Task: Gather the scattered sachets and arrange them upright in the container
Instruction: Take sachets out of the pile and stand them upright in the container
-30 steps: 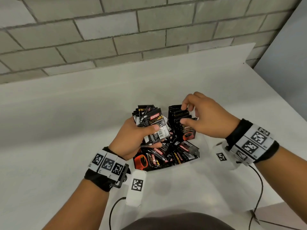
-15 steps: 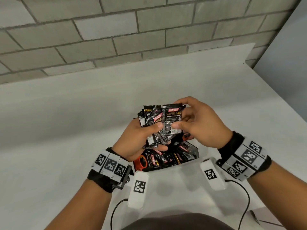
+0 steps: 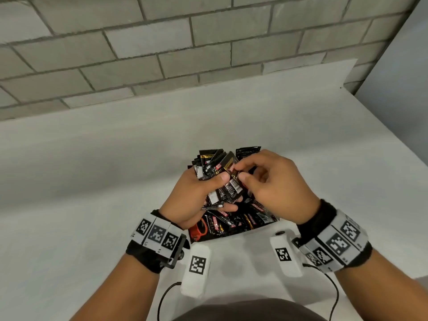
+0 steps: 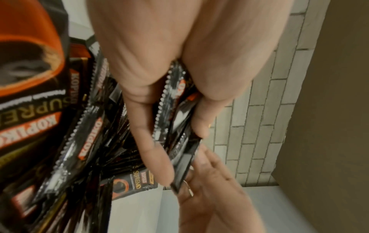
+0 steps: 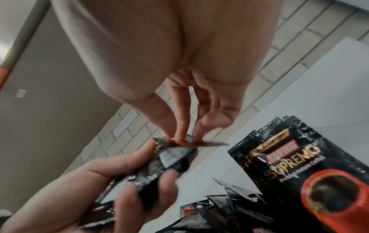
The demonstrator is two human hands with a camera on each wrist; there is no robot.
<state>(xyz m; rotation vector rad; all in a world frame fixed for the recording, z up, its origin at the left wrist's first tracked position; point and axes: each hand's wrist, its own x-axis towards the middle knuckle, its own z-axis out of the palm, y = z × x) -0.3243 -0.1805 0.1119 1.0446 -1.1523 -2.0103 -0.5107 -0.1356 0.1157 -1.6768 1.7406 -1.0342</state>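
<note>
The white worktop carries a white container at about 6 o'clock, with loose black sachets heaped inside. Above it the left hand has its grip curled round a fanned bundle of sachets, as a second ago. The right hand, then at the upright sachets at 1 o'clock, has come across; its grip pinches one sachet against the bundle.

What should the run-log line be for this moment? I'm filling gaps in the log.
left hand: holds sachet bundle | right hand: pinches one sachet onto bundle | container: loose sachets inside
</note>
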